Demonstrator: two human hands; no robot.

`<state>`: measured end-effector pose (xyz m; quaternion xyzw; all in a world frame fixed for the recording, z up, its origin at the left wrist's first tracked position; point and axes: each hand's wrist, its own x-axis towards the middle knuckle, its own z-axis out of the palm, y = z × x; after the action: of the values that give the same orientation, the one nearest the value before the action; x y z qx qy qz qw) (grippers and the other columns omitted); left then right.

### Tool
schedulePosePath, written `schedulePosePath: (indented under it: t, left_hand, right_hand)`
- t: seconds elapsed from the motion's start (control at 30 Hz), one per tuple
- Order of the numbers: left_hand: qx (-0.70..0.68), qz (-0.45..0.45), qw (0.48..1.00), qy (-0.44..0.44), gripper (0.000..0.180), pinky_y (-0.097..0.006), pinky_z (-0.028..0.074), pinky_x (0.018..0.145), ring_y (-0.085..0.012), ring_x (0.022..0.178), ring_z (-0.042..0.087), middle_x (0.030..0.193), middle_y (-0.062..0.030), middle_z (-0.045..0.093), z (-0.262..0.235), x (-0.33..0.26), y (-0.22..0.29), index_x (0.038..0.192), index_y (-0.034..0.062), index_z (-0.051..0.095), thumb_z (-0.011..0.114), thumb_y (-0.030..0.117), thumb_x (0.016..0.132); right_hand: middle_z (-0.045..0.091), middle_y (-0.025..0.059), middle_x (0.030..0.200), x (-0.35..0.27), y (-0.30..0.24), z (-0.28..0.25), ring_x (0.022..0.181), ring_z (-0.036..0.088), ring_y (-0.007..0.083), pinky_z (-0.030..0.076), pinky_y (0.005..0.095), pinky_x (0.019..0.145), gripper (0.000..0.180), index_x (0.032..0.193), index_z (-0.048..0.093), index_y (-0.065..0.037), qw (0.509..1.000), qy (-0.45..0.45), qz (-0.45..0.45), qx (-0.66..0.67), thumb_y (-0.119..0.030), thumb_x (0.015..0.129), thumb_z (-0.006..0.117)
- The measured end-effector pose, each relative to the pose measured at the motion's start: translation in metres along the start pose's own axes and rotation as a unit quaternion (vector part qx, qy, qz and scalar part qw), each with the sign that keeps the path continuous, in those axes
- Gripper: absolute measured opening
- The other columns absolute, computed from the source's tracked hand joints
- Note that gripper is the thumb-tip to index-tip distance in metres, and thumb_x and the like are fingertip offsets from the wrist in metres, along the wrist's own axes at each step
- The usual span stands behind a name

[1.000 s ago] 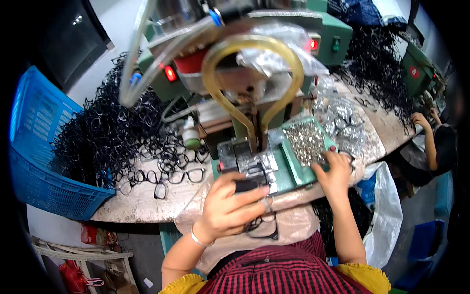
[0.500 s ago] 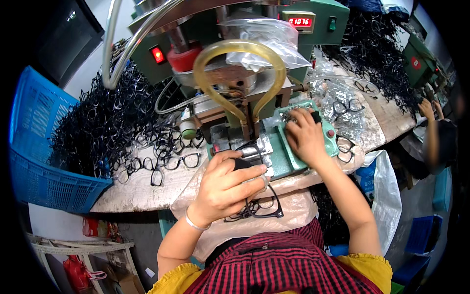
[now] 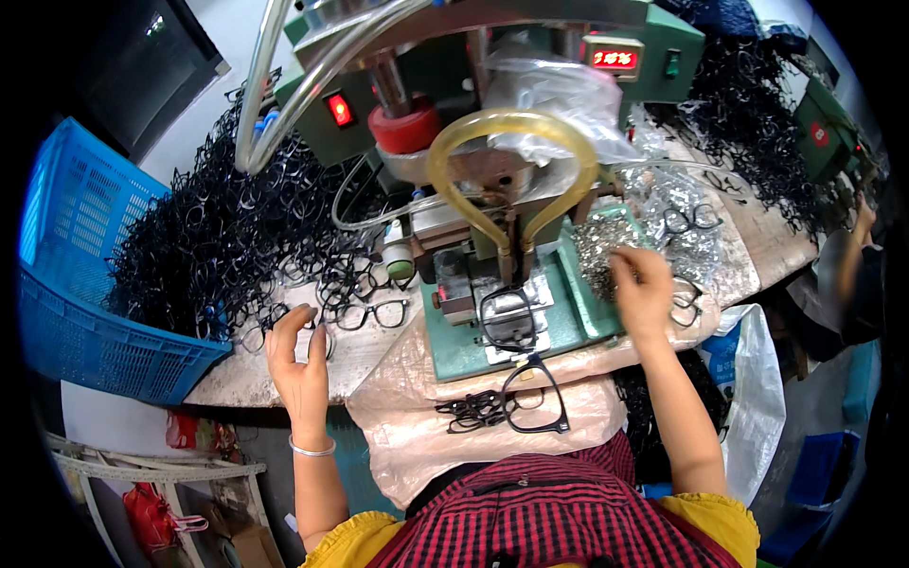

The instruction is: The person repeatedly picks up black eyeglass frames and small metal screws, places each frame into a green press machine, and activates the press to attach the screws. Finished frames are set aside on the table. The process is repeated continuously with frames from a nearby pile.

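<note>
My left hand (image 3: 299, 364) lies on the bench with fingers spread, touching black eyeglass frames (image 3: 365, 314) laid out beside a big heap of black frames (image 3: 218, 251). My right hand (image 3: 641, 289) reaches into a pile of small shiny metal parts (image 3: 598, 248) in the green tray of the machine; its fingertips are bent into the pile. One black frame (image 3: 507, 317) sits on the machine's fixture under the yellow hose loop (image 3: 511, 170). Another black frame (image 3: 535, 398) rests on the plastic sheet (image 3: 417, 426) over my lap.
A blue plastic crate (image 3: 71, 284) stands at the left. The green press machine (image 3: 492, 123) with red lights fills the middle. More black frames (image 3: 748, 104) pile at the back right. Another person's arm (image 3: 857, 246) shows at the right edge. A white bag (image 3: 757, 379) hangs there.
My left hand left the machine's fixture and moved left to the frames on the bench. My right hand shifted right into the metal parts. A frame now sits alone on the fixture.
</note>
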<state>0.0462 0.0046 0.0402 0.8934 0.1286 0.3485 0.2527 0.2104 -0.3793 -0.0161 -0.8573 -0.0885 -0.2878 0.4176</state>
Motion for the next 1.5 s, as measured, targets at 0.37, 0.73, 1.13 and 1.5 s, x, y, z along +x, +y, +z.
schedulePosePath:
  t: [0.37, 0.73, 1.13, 1.5]
  left_hand:
    - [0.384, 0.061, 0.907, -0.163, 0.023, -0.042, 0.047, 0.072, -0.0279, 0.088, 0.061, 0.088, -0.0077, 0.064, 0.103, -0.001, -0.052, 0.097, 0.0128, 0.062, 0.061, 0.007, 0.075]
    - [-0.445, -0.284, 0.844, -0.090, 0.021, -0.019, 0.037, 0.057, -0.0044, 0.067, 0.047, 0.090, 0.0035, 0.057, 0.083, 0.012, -0.046, 0.115, 0.0111, 0.059, 0.052, 0.022, 0.098]
    - [-0.630, -0.127, 0.765, 0.049, 0.016, -0.036, 0.056, 0.079, -0.0250, 0.093, 0.066, 0.101, -0.0107, 0.067, 0.057, 0.001, 0.048, 0.107, 0.0065, 0.058, 0.057, 0.019, 0.098]
    - [-0.541, 0.216, 0.813, 0.005, 0.016, -0.052, 0.055, 0.086, -0.0291, 0.092, 0.065, 0.098, -0.0151, 0.064, 0.042, 0.017, 0.125, 0.106, 0.0005, 0.056, 0.056, 0.014, 0.096]
  right_hand:
    - [0.070, 0.0050, 0.089, -0.009, -0.001, 0.030, 0.083, 0.063, 0.0118, 0.048, 0.0242, 0.075, 0.013, 0.096, 0.071, -0.001, 0.965, -0.017, 0.112, 0.238, -0.006, 0.084, 0.069]
    - [0.067, 0.0091, 0.089, -0.025, -0.049, -0.039, 0.083, 0.062, 0.0216, 0.047, 0.0314, 0.078, 0.011, 0.089, 0.069, -0.001, 0.983, -0.072, -0.003, 0.167, -0.001, 0.078, 0.067]
    - [0.064, 0.0079, 0.102, -0.015, -0.105, 0.024, 0.089, 0.063, 0.0108, 0.049, 0.0256, 0.082, 0.039, 0.115, 0.054, 0.003, 0.894, -0.078, 0.090, 0.431, 0.002, 0.078, 0.069]
    - [0.068, 0.0085, 0.094, -0.023, -0.135, 0.012, 0.097, 0.060, 0.0125, 0.045, 0.0255, 0.089, 0.048, 0.126, 0.047, 0.003, 0.820, -0.099, 0.175, 0.535, 0.003, 0.082, 0.067]
